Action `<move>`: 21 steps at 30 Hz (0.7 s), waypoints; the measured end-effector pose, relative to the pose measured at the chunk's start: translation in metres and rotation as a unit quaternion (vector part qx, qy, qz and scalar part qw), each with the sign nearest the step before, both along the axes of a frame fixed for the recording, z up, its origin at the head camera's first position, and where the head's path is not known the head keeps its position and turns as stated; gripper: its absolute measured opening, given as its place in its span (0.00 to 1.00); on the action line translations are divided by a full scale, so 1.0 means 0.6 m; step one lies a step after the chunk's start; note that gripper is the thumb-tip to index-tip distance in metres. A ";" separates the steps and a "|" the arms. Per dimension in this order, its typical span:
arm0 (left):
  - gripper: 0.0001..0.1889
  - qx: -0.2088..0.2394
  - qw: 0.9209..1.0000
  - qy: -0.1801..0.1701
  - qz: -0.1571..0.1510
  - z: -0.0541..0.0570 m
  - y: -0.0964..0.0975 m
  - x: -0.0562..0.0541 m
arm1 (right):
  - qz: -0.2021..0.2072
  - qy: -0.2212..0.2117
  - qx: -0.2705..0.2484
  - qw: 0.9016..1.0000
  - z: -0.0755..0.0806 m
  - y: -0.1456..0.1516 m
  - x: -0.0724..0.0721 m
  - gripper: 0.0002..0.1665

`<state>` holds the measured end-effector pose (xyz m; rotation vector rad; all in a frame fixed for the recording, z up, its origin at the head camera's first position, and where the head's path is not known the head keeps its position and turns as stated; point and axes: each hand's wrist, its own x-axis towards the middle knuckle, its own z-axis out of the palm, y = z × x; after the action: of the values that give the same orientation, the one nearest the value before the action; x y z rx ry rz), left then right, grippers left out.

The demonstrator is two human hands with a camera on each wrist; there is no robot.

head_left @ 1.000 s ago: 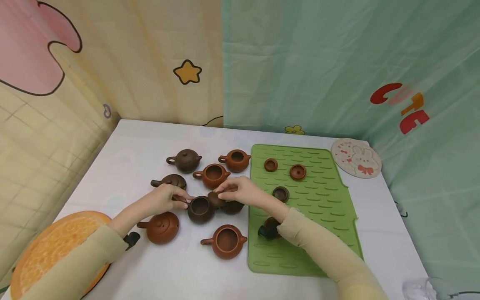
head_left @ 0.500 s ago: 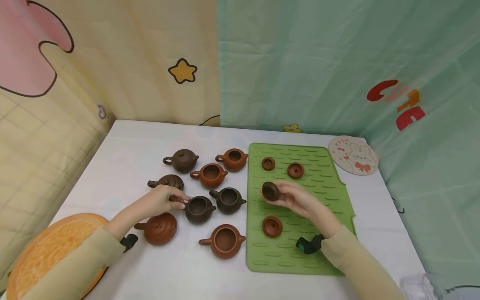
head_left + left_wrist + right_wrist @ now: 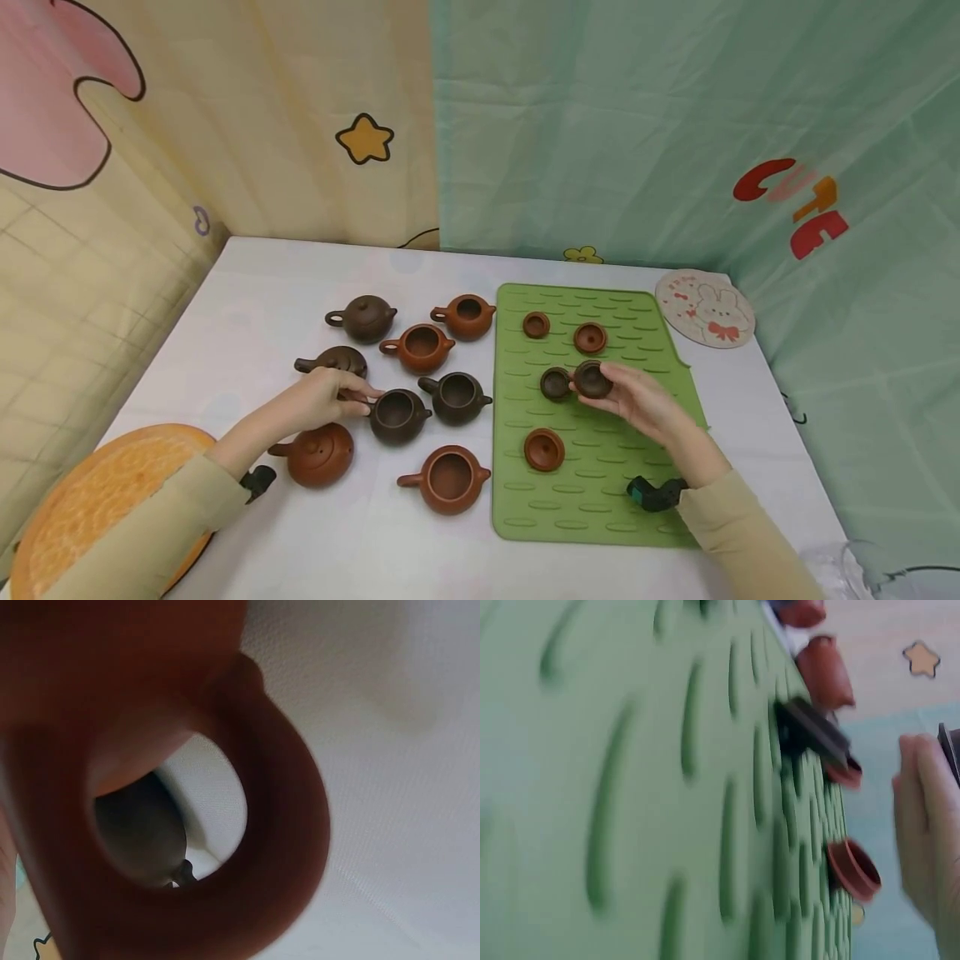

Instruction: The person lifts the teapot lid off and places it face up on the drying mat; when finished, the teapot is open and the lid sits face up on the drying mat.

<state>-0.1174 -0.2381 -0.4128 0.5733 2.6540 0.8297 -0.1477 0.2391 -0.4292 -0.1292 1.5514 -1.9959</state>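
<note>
In the head view my left hand [image 3: 322,400] pinches the handle of a dark brown teapot [image 3: 397,417], which stands lidless on the table. My right hand [image 3: 637,400] holds a dark teapot lid [image 3: 592,379], hollow side up, over the green mat [image 3: 600,500]. Just left of that lid, a smaller dark lid [image 3: 556,384] lies upturned on the mat. The right wrist view catches my right fingers [image 3: 922,825] and only the held lid's edge [image 3: 951,750]. A reddish-brown teapot's handle [image 3: 285,825] fills much of the left wrist view.
Beside my left hand stand a lidded reddish teapot [image 3: 321,457] and a dark lidded one [image 3: 341,360]. Open teapots [image 3: 450,479] surround the gripped pot. Reddish lids [image 3: 544,450] lie upturned on the mat. An orange round mat [image 3: 127,475] is under my left sleeve.
My right hand has lifted the lid away from the dark teapot, turned it hollow side up and carried it right over the green mat. My left hand has stayed on the teapot handle.
</note>
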 end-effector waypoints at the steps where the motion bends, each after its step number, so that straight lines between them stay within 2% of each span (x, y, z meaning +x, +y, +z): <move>1: 0.13 0.000 1.000 0.001 0.000 0.001 0.000 0.000 | -0.016 0.010 0.043 0.999 0.001 0.006 -0.001 0.29; 4: 0.12 0.000 1.000 0.000 0.000 0.004 0.003 0.000 | -0.044 0.025 0.170 0.984 0.003 0.024 -0.004 0.41; 6: 0.12 -0.003 1.000 0.001 0.002 0.005 0.003 0.000 | -0.046 0.025 0.223 0.973 0.003 0.035 -0.005 0.43; 10: 0.12 -0.003 1.000 0.001 0.005 0.007 0.005 0.001 | -0.052 0.021 0.282 0.958 -0.003 0.047 -0.004 0.42; 16: 0.13 -0.005 1.000 -0.005 0.003 0.006 0.005 0.001 | -0.049 0.056 0.361 0.930 -0.013 0.053 0.006 0.35; 18: 0.13 -0.006 1.000 -0.005 0.004 0.006 0.005 0.001 | -0.050 0.064 0.374 0.924 -0.014 0.053 0.009 0.34; 21: 0.13 -0.007 1.000 -0.008 0.009 0.006 0.005 0.001 | -0.047 0.067 0.381 0.921 -0.015 0.052 0.013 0.34</move>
<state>-0.1171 -0.2352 -0.4092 0.5380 2.6512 0.8154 -0.1401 0.2705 -0.4382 0.1296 2.3416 -1.3297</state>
